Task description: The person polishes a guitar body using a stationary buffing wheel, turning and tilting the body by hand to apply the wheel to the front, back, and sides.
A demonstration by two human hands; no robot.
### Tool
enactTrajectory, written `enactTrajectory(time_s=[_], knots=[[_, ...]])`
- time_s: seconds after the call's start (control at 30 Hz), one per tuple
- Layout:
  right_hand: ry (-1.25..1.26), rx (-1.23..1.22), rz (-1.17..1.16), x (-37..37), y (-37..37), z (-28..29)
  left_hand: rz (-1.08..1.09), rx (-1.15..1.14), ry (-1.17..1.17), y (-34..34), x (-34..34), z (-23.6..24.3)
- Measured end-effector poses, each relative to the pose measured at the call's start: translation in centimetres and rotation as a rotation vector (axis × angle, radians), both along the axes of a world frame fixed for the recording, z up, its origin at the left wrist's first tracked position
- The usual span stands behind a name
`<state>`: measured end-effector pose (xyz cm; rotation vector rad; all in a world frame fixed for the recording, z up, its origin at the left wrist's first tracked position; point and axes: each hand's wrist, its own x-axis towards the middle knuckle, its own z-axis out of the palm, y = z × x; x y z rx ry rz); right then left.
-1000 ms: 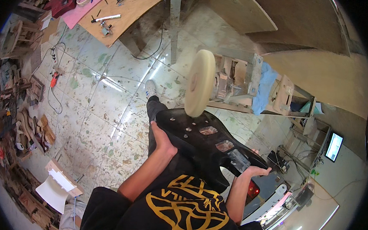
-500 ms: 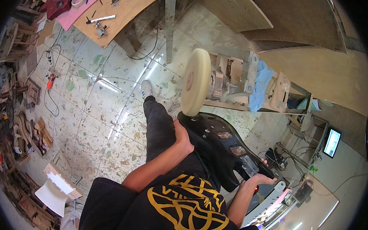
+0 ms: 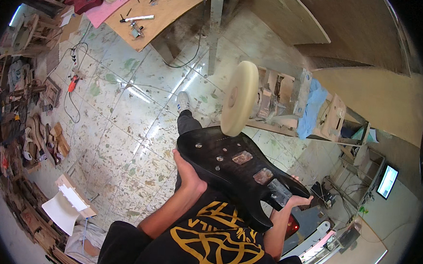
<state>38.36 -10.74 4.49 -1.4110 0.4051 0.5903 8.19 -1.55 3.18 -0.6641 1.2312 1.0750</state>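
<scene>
A glossy black electric guitar body [image 3: 220, 152] lies across both my hands, its face turned up, with small holes, two rectangular cutouts and a neck pocket showing. My left hand [image 3: 188, 176] is closed on its rounded lower end, the fingers partly hidden under the edge. At the horned end, my right hand [image 3: 297, 200] grips the body beside the neck pocket, fingers mostly out of sight beneath. Just beyond the body stands a pale round buffing wheel [image 3: 241, 99]. Its lower rim overlaps the body's far edge in view; whether they touch I cannot tell.
Behind the wheel is a machine frame [image 3: 298, 96] with a blue cloth [image 3: 312, 109] hanging over it. A wooden table [image 3: 165, 13] with tools stands far left. An orange power tool [image 3: 73, 83] and its cord lie on the tiled floor. Wooden parts [image 3: 39, 138] pile up at left.
The guitar body has tilted so its face shows more fully, and its rounded end has swung left over my leg. My left hand has shifted left and down with it; both hands keep hold.
</scene>
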Motion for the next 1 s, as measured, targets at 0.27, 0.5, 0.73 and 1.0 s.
enactTrajectory(time_s=[0.27, 0.5, 0.73, 1.0], knots=[[0.041, -0.009, 0.042, -4.0, 4.5, 1.7, 0.055, 0.027, 0.061, -0.4, -2.3, 2.2], [0.025, -0.012, -0.053, -2.2, 2.3, 1.8, 0.010, -0.062, 0.063, -0.2, -1.3, 3.1], [-0.064, 0.009, -0.110, 1.2, -1.2, 3.4, -0.099, 0.016, -0.093, -0.4, 1.9, -0.5], [-0.262, -0.071, -0.269, 2.3, -1.2, 4.5, -0.285, -0.123, -0.235, 0.1, 6.2, -5.9]])
